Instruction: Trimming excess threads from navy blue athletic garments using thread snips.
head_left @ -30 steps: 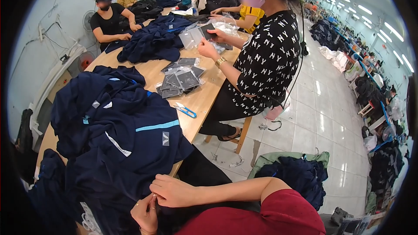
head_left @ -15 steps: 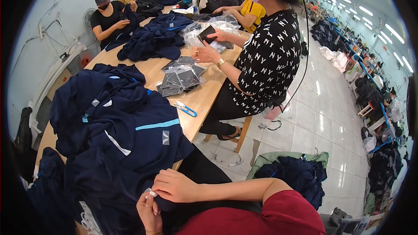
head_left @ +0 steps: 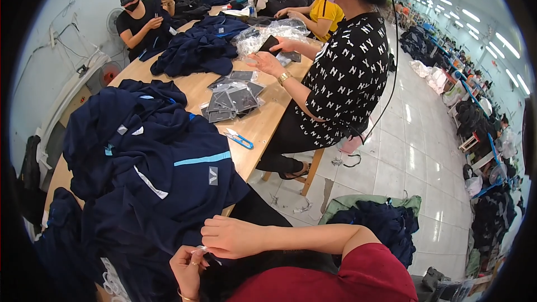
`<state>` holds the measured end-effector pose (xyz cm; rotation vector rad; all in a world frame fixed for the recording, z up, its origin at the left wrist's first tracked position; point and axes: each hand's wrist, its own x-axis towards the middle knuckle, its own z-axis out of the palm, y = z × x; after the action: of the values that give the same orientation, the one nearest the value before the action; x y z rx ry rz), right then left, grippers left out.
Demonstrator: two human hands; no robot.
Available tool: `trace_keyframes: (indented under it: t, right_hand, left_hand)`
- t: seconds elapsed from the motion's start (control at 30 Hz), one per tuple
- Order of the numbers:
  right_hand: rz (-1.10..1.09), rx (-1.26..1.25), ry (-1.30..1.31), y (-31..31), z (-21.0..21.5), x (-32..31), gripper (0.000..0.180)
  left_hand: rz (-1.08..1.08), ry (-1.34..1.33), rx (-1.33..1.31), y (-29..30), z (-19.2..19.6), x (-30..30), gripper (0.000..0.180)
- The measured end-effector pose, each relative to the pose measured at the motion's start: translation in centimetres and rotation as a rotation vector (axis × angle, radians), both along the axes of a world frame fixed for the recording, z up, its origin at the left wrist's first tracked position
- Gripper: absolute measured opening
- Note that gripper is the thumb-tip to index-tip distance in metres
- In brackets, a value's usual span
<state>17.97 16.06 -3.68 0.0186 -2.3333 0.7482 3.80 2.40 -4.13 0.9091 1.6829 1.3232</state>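
Close to my body, my left hand [head_left: 186, 268] and my right hand [head_left: 230, 237] meet with fingers pinched together. Between their fingertips shows a small whitish piece [head_left: 203, 249], too small to make out as a tag or a scrap. The back of my right hand hides part of it. Just beyond my hands, a heap of navy garments [head_left: 128, 190] spreads over the near end of the table and hangs down its edge. The top garment bears a light blue stripe [head_left: 202, 159] and a grey rectangular patch [head_left: 213, 175].
Blue thread snips [head_left: 239, 139] lie on the wooden table [head_left: 187, 90] beside a pile of small grey packets in clear plastic [head_left: 230, 100]. To the right sits a co-worker [head_left: 347, 72] handling a dark packet. A sack of navy garments [head_left: 372, 221] stands on the tiled floor.
My two hands have shifted slightly left, still pinched together at the whitish piece. The navy fabric seen under my fingers before no longer shows there. The seated co-worker's hands have moved a little.
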Motion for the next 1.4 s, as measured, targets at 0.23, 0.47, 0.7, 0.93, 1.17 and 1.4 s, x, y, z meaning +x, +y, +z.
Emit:
trace_keyframes:
  t: [0.23, 0.47, 0.7, 0.93, 1.17, 1.4]
  right_hand:
    - [0.122, -0.243, -0.091, 1.5, 0.3, 1.0, 0.016]
    - [0.071, -0.455, -0.232, 0.5, -0.3, -0.3, 0.016]
    - [0.087, -0.648, -0.302, 0.1, 0.4, -0.7, 0.017]
    - [0.137, -0.670, -0.289, 0.0, -0.1, -1.2, 0.020]
    - [0.212, -1.070, -0.516, 0.5, 0.4, -0.8, 0.025]
    - [0.061, -0.446, -0.350, 0.6, -0.9, -0.9, 0.033]
  left_hand:
    - [0.083, 0.026, -0.001, -0.5, -0.4, -0.4, 0.017]
    - [0.025, 0.351, 0.188, 1.1, 1.7, 1.0, 0.015]
    - [-0.098, 0.320, 0.165, 0.8, 0.9, 0.2, 0.014]
    - [-0.076, 0.373, 0.114, 0.6, 0.4, 0.2, 0.016]
    - [-0.005, 0.458, 0.213, 0.5, -0.1, 0.9, 0.013]
    - [-0.046, 0.541, 0.247, 1.1, -0.3, 1.2, 0.010]
